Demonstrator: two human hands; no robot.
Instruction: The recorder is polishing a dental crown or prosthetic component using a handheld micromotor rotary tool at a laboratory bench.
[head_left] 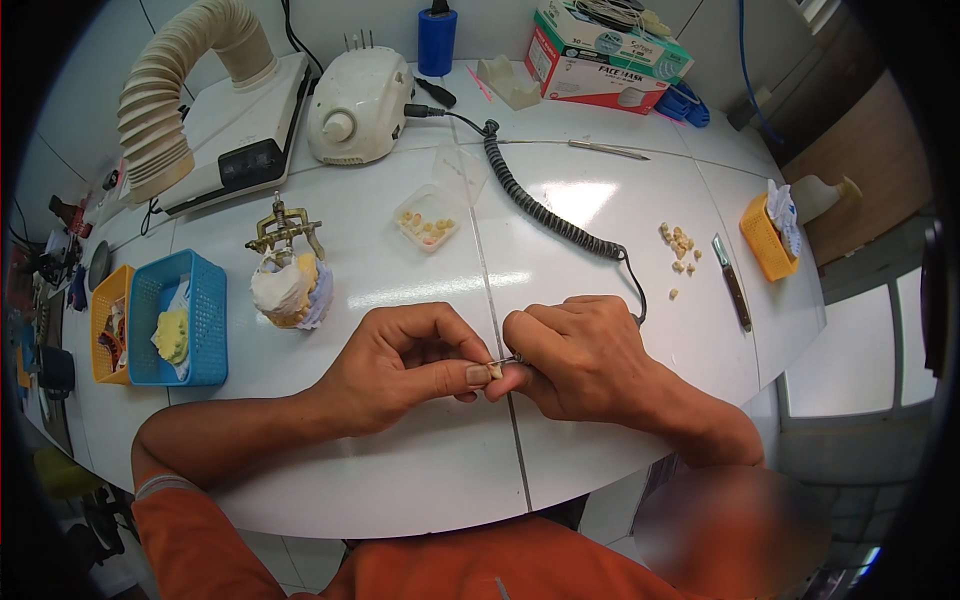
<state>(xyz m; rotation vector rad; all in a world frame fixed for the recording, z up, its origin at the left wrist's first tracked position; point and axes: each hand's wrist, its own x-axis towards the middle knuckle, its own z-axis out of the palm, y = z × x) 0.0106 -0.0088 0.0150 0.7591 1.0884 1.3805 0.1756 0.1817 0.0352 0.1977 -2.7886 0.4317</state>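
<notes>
My left hand (412, 362) pinches a small ivory-coloured tooth crown (495, 371) between thumb and fingertips. My right hand (590, 358) is closed around a rotary handpiece, whose thin metal tip (513, 358) meets the crown; the handpiece body is mostly hidden by the fingers. A black coiled cord (540, 208) runs from the white control unit (358, 112) to behind the right hand. Beyond the left hand stands a brass articulator (285, 228) with a white and lilac plaster model (292, 290). Several loose crowns (678, 242) lie farther right.
An open clear box (404, 236) holds small tooth pieces. A brown-handled knife (736, 290) lies right, near a yellow basket (768, 250). Blue (208, 340) and yellow (103, 375) baskets stand left. A ribbed suction hose (150, 110) and mask boxes (590, 75) are at the back.
</notes>
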